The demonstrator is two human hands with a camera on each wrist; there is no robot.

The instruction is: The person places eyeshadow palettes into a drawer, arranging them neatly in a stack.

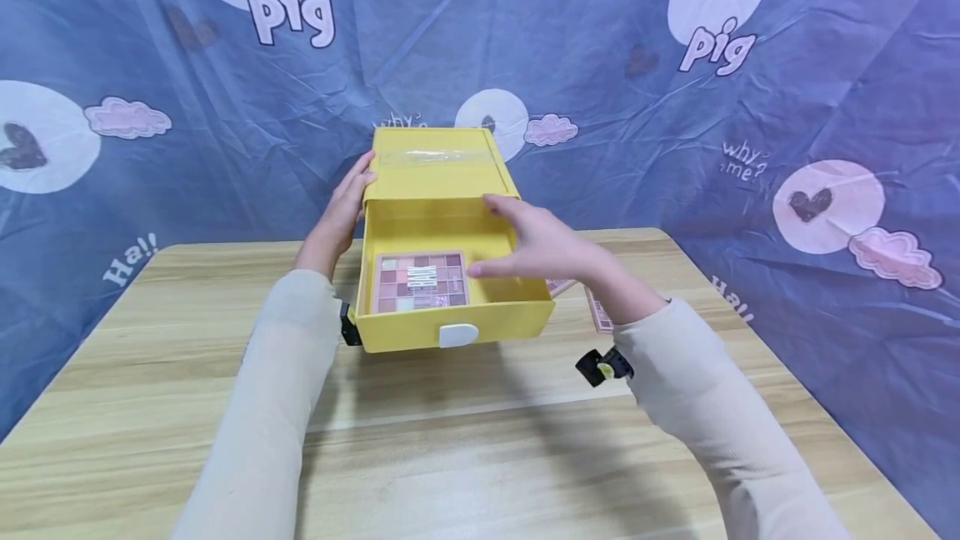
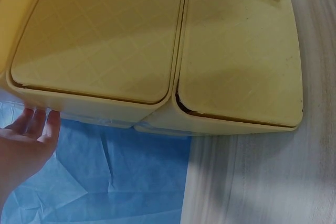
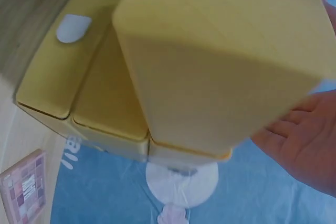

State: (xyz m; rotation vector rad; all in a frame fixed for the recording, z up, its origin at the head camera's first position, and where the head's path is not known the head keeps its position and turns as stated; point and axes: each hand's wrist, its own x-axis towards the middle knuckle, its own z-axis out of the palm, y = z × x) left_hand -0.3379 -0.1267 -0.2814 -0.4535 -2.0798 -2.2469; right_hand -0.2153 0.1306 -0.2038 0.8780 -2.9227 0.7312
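Note:
A yellow drawer cabinet (image 1: 442, 163) stands at the back of the table, its top drawer (image 1: 495, 322) pulled out toward me. An eyeshadow palette (image 1: 390, 282) with many coloured squares lies in the left part of that drawer. My left hand (image 1: 341, 211) rests against the cabinet's left side, and in the left wrist view its fingertips touch the yellow wall. My right hand (image 1: 551, 244) is at the drawer's right side, thumb and fingers spread apart, holding nothing I can see. In the right wrist view the right palm (image 3: 310, 140) faces the drawer.
More palettes lie on the wooden table right of the cabinet, one partly behind the drawer and another palette (image 1: 597, 311) partly behind my right wrist. A blue printed cloth (image 1: 630, 107) hangs behind the table (image 1: 420, 457). White tabs (image 3: 73, 28) mark the drawer fronts.

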